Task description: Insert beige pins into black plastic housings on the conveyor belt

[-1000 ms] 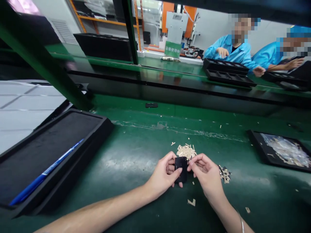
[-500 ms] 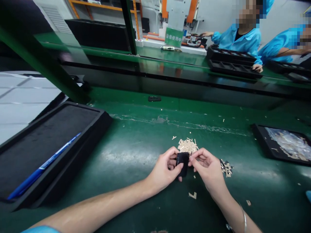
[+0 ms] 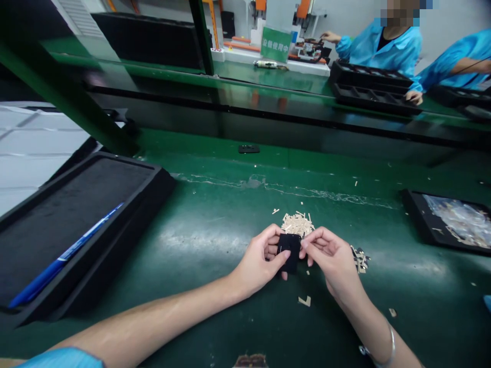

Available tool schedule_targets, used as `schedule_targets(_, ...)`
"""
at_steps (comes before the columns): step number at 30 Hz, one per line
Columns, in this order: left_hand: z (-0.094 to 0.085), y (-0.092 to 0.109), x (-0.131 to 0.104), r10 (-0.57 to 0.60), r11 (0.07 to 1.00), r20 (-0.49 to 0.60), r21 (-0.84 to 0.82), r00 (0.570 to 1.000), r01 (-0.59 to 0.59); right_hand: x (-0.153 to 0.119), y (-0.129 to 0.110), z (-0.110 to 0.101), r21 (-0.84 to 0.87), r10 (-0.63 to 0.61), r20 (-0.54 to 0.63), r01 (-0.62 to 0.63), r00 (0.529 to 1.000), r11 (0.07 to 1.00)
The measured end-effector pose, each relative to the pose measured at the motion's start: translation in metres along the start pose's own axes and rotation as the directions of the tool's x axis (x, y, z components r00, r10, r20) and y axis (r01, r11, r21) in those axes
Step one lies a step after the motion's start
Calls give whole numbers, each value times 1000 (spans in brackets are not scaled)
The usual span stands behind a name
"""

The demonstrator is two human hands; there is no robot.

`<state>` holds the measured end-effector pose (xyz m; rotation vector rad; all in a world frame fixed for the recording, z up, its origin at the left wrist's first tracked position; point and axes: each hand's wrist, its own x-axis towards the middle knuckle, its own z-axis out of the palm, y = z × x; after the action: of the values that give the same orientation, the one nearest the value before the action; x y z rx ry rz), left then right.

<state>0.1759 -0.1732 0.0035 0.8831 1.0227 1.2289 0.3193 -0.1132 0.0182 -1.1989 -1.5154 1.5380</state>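
Note:
A small flat black rectangular part (image 3: 290, 251) is gripped in my left hand (image 3: 264, 258), its thumb lying across the face and the fingers behind. At the part's upper right edge, my right hand (image 3: 326, 253) has thumb and index finger pinched together; whatever lies between those fingertips is too small to make out. Just beyond the part lies a pile of small beige strips (image 3: 298, 223). Black and beige scraps (image 3: 360, 259) lie to the right of my right hand. An L-shaped beige piece (image 3: 305, 301) rests on the green table nearer to me.
On the left stands a black foam tray (image 3: 115, 174) with a blue pen (image 3: 65, 260) in it. A black tray (image 3: 425, 225) at the right holds clear plastic bags. Another flat black part (image 3: 249, 148) lies farther back. Across the bench, two people in blue work beside black boxes (image 3: 368, 94).
The whole view has shifted slightly, so the table items sit a little higher. My left hand still holds the black part, and my right fingers stay at its edge.

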Motion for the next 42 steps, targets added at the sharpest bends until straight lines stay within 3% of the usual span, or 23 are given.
schedule_targets(15, -3, 0, 1, 11, 996, 50, -91, 999, -6, 1, -3, -2, 13, 23, 24, -23, 999, 1000)
schedule_targets(23, -5, -3, 3, 55, 988, 101, -151, 993, -39, 3, -3, -7, 147, 56, 155, -79, 986, 986)
schedule_targets(29, -15, 0, 8, -53, 989, 221, -121, 974, 81, 5, -6, -10, 176, 133, 307, -194, 942, 965)
schedule_targets(33, -20, 2, 12, -82, 986, 287, -117, 954, 120, 3, -11, -8, 180, 117, 290, -174, 950, 968)
schedule_targets(36, -18, 2, 11, -63, 993, 264, -82, 963, 87, 0, -13, -7, 178, 63, 222, -104, 973, 979)
schedule_targets(38, -14, 1, 8, -23, 1000, 182, -7, 983, 25, -2, -12, -6, 175, 24, 177, -56, 984, 983)
schedule_targets(42, -8, 2, -1, 162, 956, 6, 245, 987, -159, -6, -8, -4, 98, -47, 77, 39, 996, 994)
